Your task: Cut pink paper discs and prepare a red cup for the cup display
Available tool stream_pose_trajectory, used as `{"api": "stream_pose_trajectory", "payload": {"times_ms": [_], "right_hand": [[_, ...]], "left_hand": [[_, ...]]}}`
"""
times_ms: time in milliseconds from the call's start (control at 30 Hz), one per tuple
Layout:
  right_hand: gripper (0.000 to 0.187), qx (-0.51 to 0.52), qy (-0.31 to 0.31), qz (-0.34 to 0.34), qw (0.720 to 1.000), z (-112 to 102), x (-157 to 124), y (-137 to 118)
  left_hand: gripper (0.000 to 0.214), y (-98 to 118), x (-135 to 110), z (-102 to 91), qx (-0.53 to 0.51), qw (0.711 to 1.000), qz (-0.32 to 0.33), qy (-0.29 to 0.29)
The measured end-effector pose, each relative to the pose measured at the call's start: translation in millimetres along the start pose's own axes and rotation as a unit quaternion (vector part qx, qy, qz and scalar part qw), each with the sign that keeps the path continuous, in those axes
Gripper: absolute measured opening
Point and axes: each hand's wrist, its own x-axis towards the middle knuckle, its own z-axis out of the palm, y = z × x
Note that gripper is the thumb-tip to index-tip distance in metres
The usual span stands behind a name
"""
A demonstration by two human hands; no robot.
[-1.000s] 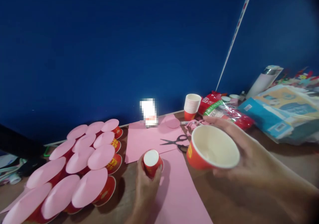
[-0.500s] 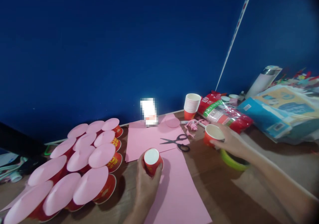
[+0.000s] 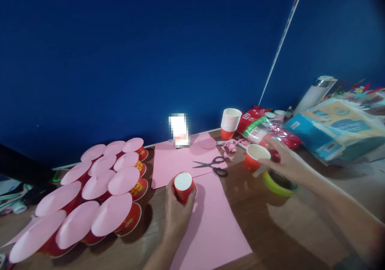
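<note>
My left hand (image 3: 177, 216) is wrapped round a small red paper cup (image 3: 183, 186) that stands upside down on a pink paper sheet (image 3: 210, 226). My right hand (image 3: 287, 165) reaches out over a green tape roll (image 3: 279, 184), beside an upright red cup (image 3: 254, 156) on the wooden table (image 3: 270, 230). Its fingers are curled together, with a small red thing I cannot name showing at the fingertips. Black scissors (image 3: 212, 166) lie on the pink paper between the two cups.
Several red cups capped with pink paper discs (image 3: 99, 190) lie clustered at the left. A stack of paper cups (image 3: 230, 122), a red packet (image 3: 264, 129), pink paper scraps (image 3: 230, 146) and blue boxes (image 3: 333, 131) line the back right by the blue wall.
My right hand carried the large-looking red cup away from the camera, set it upright on the table beside the green tape roll, and has come off it. My left hand stayed on its cup.
</note>
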Motion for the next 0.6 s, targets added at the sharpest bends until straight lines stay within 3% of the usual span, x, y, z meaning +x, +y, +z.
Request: {"api": "stream_pose_trajectory", "payload": {"times_ms": [133,233,367,467,600], "right_hand": [[0.06,0.101,0.072,0.039,0.991,-2.2,-14.3,-1.5],[0.048,0.042,0.103,0.022,0.994,-1.2,-34.0,-4.5],[0.037,-0.03,0.099,-0.016,0.995,7.7,-65.1,-10.4],[0.029,-0.038,0.081,-0.086,0.992,21.4,-77.3,-24.6],[0.028,-0.062,-0.034,-0.175,0.982,49.2,-61.8,-58.3]], "left_hand": [[0.064,-2.6,0.3,0.8,-0.008,1.0,0.013,0.006],[0.064,-4.3,0.3,1.1,-0.013,1.0,0.016,0.003],[0.064,-4.1,0.0,0.5,0.002,1.0,0.019,0.008],[0.062,-2.3,0.1,-0.1,0.014,0.999,0.033,0.01],[0.061,0.8,0.0,-0.5,0.025,0.999,0.036,0.011]]}}
